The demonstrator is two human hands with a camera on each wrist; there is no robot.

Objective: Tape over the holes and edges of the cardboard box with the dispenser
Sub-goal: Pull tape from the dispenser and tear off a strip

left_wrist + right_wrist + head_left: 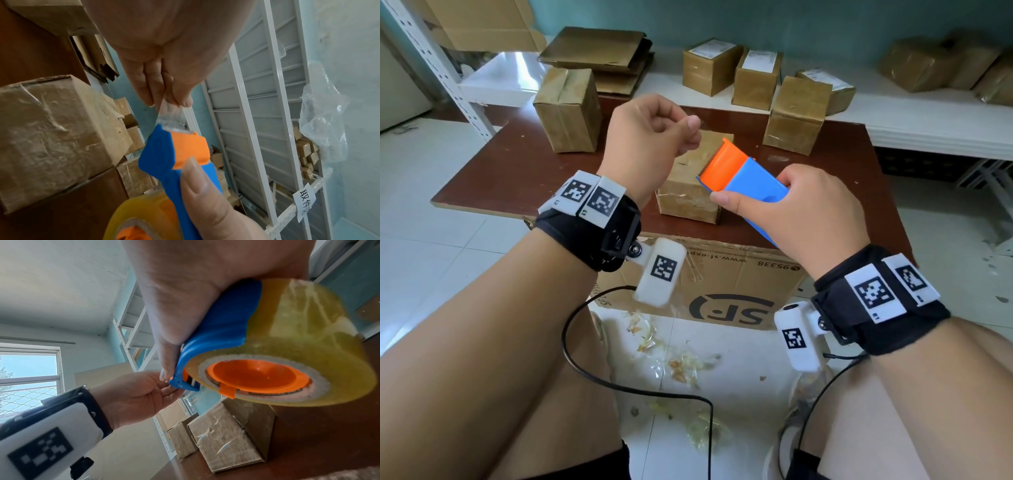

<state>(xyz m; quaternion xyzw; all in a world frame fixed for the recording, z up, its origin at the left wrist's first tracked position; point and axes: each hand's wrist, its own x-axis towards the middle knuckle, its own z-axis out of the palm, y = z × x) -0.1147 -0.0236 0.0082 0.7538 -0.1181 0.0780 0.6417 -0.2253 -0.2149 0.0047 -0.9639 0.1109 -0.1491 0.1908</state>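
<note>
The cardboard box (690, 192) is sitting on the brown tabletop (524, 164), directly below and just behind the two raised hands, with both hands hovering clear of it. Above the box, the right hand (801, 209) is wrapping its fingers round the blue body of the dispenser (743, 178), thumb pressing near the orange blade guard, with the yellowish roll (287, 340) hanging beneath the palm. The dispenser's long axis is running from that hand up and away toward the left hand (650, 144), blade end foremost. The left hand is pinching the free end of the clear tape (171, 113) between thumb and fingertips just off the blade, so a short strip is stretching between the two hands over the box's top. The left hand is the nearer to the box's far left corner; the next move likely calls for bringing that pinched end down onto the box's top face.

Beyond the box, several other taped boxes (566, 109) are standing on the tabletop and on a white shelf (893, 120) behind it. In front of the box, a large printed carton (722, 284) is leaning under the table edge, and shreds of tape are littering the white tiled floor (671, 359).
</note>
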